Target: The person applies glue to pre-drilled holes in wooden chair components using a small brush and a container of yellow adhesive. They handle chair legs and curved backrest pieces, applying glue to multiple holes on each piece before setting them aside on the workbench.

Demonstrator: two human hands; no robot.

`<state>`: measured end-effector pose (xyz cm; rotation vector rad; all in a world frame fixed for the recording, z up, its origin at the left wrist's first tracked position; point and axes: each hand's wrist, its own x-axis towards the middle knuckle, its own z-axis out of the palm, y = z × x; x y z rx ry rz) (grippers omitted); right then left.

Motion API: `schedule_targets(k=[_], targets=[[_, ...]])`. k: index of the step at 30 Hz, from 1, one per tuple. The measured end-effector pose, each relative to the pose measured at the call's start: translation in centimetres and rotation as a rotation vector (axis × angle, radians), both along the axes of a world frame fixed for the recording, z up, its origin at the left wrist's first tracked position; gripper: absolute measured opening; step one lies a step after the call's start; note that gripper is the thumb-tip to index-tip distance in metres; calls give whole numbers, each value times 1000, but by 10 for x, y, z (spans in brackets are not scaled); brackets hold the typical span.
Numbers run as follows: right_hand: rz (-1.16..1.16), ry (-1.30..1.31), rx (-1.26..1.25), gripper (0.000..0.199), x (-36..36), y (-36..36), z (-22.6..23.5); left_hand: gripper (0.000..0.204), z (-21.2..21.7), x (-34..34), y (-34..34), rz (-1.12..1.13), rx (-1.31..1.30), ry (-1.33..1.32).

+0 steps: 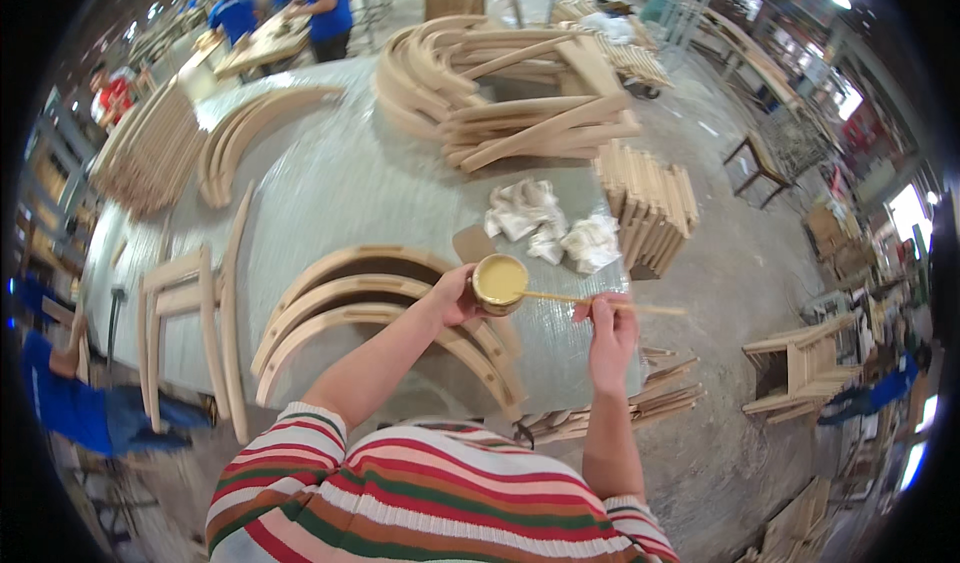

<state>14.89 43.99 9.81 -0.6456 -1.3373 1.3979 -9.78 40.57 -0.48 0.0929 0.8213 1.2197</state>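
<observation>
My left hand [459, 298] is wrapped round a small open pot [500, 280] of pale yellow, glue-like paste and holds it above the table. In my right hand [606, 321], a thin wooden stick [560, 297] is pinched between the fingers. Its left tip dips into the paste at the pot's right side, and its other end sticks out past my hand. Under my left forearm lie several curved wooden pieces [350, 285] with slots along their edges. Just beyond the pot are crumpled white cloths [525, 209] and a small brown flat piece [474, 244].
The table [400, 198] has a shiny film cover. A tall stack of curved wooden parts [500, 93] stands at its far side, more bent parts [150, 153] at the far left. A chair frame [190, 303] is at the left edge. Stacked slats [650, 203] stand at right. Co-workers in blue are around.
</observation>
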Motion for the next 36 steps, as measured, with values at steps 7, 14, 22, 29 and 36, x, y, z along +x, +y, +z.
schedule_targets(k=[7, 14, 22, 29, 36], targets=[[183, -423, 497, 11, -115, -54, 47, 41, 40, -35, -139, 242, 38, -17], [506, -393, 209, 13, -217, -130, 21, 42, 36, -89, -250, 413, 14, 34], [679, 51, -527, 7, -266, -176, -16, 41, 51, -140, -332, 636, 59, 26], [637, 58, -790, 7, -300, -208, -44, 41, 46, -170, -362, 731, 76, 41], [702, 31, -912, 14, -330, -203, -58, 40, 43, -174, -350, 859, 68, 15]])
